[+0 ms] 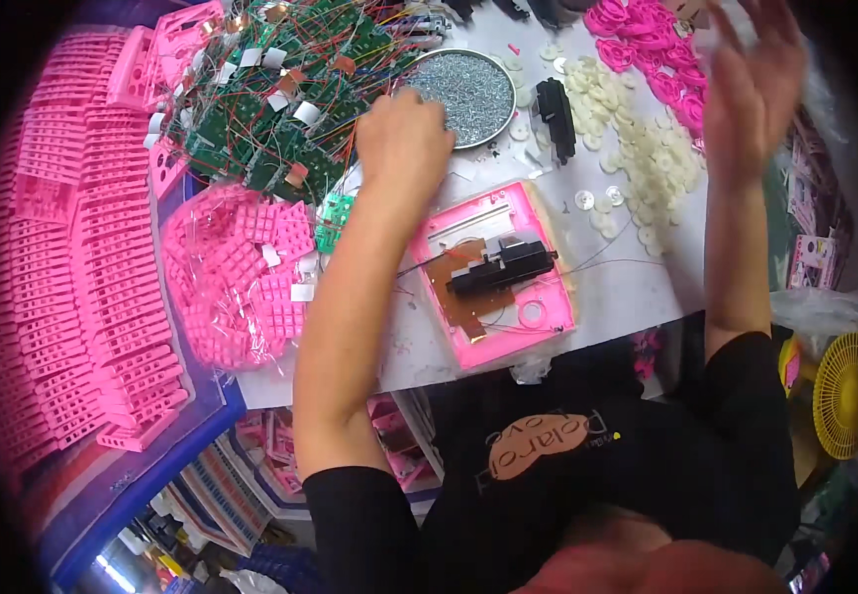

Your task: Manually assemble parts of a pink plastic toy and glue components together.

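My left hand [404,139] is closed, knuckles up, between a heap of green circuit boards with wires [280,119] and a round tray of small silver screws [463,94]. What its fingers hold, if anything, is hidden. Raised at the upper right, my right hand [754,94] is slightly blurred, with its fingers apart and nothing visible in them. Below the tray lies a pink plastic housing [533,348], open side up. A black mechanical part [503,267] rests across it, over a brown sheet [449,282]. Thin wires run out from the housing.
Pink plastic frames [82,247] are stacked at the left. Beside them sits a clear bag of pink keypads [241,287]. White discs [656,168], pink rings [647,59] and another black part [555,119] lie at the right. A yellow fan [848,396] stands beyond the table.
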A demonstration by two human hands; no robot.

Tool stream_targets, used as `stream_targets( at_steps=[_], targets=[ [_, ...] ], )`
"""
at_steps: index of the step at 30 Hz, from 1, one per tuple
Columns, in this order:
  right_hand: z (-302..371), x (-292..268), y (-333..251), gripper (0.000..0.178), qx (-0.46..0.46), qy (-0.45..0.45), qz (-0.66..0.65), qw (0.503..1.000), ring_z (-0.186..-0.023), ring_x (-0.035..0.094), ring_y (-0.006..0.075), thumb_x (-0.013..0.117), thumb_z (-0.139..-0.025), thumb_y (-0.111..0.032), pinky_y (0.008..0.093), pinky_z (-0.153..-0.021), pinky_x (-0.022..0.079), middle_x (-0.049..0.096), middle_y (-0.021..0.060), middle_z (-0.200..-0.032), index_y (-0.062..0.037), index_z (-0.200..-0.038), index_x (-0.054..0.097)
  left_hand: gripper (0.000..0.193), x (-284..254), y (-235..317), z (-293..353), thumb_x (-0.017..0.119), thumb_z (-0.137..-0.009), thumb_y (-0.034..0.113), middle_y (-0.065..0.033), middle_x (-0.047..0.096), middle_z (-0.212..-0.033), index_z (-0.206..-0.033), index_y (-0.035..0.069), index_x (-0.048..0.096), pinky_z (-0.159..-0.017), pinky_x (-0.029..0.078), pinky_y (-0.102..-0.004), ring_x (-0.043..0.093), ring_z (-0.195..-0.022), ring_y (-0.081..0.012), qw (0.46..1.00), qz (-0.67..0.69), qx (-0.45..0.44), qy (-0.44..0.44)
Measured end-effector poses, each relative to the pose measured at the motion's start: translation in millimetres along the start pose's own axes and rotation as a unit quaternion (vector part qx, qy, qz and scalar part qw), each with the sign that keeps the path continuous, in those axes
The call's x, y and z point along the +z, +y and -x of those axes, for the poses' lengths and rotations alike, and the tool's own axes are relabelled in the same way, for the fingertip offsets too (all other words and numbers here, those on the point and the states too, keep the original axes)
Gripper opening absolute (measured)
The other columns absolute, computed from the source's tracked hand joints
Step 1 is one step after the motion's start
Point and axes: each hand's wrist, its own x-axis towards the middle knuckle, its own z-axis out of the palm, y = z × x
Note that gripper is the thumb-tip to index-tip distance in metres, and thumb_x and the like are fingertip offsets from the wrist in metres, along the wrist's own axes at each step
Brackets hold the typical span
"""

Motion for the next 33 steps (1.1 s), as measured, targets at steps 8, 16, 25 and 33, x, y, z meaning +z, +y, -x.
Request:
stream_targets(
  at_steps=[8, 16, 25, 33],
  targets=[
    [-41.1, 39.2, 33.0, 0.054, 0.259, 0.004, -0.209, 0.943, -0.088, 0.065, 0.0189, 0.071, -0.092, -0.016, 0.0309, -0.082, 0.052, 0.066, 0.0106, -0.105, 0.0004, -0.138, 0.048, 0.017, 24.0, 0.1, -17.1, 0.07, -0.086, 0.027, -0.0071, 0.07, -0.09, -0.097, 0.015, 0.074, -0.081, 0.046, -0.0492, 0.067, -0.092, -0.03, 0.996, 0.008, 0.047, -0.076],
    [-41.4, 81.7, 12.6, 0.045, 0.364, -0.084, -0.277, 0.885, -0.07, 0.057, 0.0081, 0.075, -0.089, -0.008, 0.0247, -0.061, 0.044, 0.062, 0.0007, -0.088, 0.0024, -0.128, 0.056, 0.022, 45.1, -2.4, -38.9, 0.062, -0.09, 0.031, -0.0068, 0.072, -0.084, -0.081, 0.014, 0.072, -0.078, 0.044, -0.0487, 0.069, -0.084, -0.0294, 0.997, -0.056, 0.045, -0.037],
    [-33.7, 101.2, 10.8, 0.046, 0.381, -0.117, -0.313, 0.862, -0.088, 0.062, 0.0149, 0.07, -0.088, -0.006, 0.0312, -0.078, 0.049, 0.064, 0.0067, -0.098, 0.001, -0.13, 0.052, 0.018, 10.7, -5.6, -27.8, 0.068, -0.084, 0.027, -0.0068, 0.073, -0.081, -0.074, 0.013, 0.075, -0.079, 0.042, -0.0463, 0.07, -0.078, -0.0255, 0.994, -0.015, 0.062, 0.091],
    [27.1, 92.2, -80.5, 0.027, 0.273, -0.061, -0.42, 0.863, -0.053, 0.05, 0.0136, 0.07, -0.094, -0.021, 0.0308, -0.055, 0.046, 0.052, 0.0005, -0.06, -0.014, -0.111, 0.05, 0.017, -55.3, 74.3, 138.0, 0.08, -0.077, 0.011, 0.0015, 0.071, -0.095, -0.092, 0.013, 0.071, -0.081, 0.032, -0.0374, 0.062, -0.084, -0.0176, 0.952, 0.292, 0.009, 0.089]
  ],
)
